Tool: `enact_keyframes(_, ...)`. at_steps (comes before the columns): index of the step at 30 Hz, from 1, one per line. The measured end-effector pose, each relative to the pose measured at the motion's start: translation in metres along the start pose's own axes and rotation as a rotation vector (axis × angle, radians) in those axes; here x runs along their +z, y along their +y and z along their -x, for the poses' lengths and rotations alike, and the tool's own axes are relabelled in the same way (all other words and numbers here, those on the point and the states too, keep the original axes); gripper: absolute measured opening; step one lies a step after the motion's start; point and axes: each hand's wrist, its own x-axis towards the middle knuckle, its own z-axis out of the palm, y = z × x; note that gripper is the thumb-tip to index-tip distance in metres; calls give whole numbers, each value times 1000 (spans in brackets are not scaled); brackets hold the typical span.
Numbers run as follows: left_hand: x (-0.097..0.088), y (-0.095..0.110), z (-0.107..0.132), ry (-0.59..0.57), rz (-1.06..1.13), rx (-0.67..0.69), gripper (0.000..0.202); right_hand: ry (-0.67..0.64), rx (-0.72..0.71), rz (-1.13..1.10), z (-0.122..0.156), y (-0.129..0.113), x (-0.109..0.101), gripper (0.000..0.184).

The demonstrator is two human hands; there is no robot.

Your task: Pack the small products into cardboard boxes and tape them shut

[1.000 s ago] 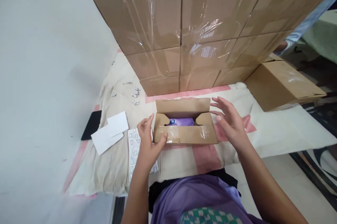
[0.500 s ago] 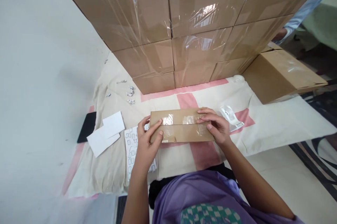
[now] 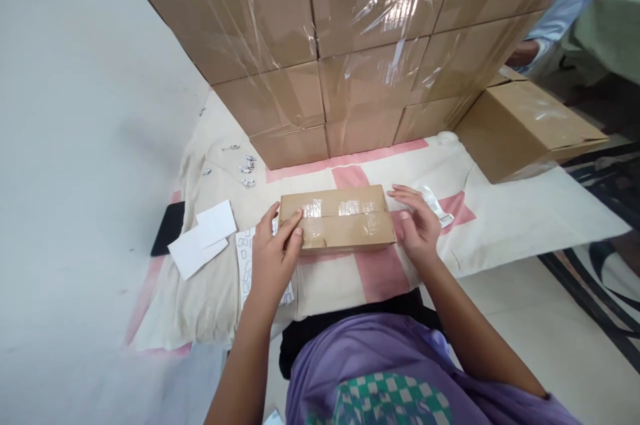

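A small flat cardboard box [image 3: 345, 225] lies on the cloth in front of me, its top seam crossed by strips of clear tape. My left hand [image 3: 274, 245] grips its left end, with index finger and thumb on the top and the other fingers at the side. Just off the box's right end is my right hand [image 3: 417, 222], open, holding nothing, fingers apart. Behind that hand, a white label strip [image 3: 436, 205] is partly covered. A white sheet with drawn outlines [image 3: 245, 265] sits partly under my left hand.
Large taped cardboard boxes [image 3: 370, 85] stand stacked like a wall at the back. Another carton [image 3: 530, 125] is at the right, near a person's sleeve [image 3: 555, 25]. White cards [image 3: 205, 242], a black flat object [image 3: 169, 228] and silvery scraps [image 3: 247, 165] lie left.
My right hand has let go of the box's right end and moved slightly away from it. My left hand stays at the left end. The view has shifted a little.
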Motion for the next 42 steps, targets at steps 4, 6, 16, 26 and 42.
enact_keyframes(4,3,2,5,-38,137,-87,40,151,25,372,29,20,-18,19)
enact_keyframes(6,3,3,6,-53,166,-106,41,45,59,538,36,22,-19,18)
enact_keyframes(16,-1,3,3,-97,147,-86,42,-216,124,734,33,19,-10,14)
enact_keyframes(26,5,1,3,-29,157,-80,43,250,224,557,37,33,-18,27)
enact_keyframes(42,13,3,5,31,189,-146,46,118,742,119,12,44,-74,30)
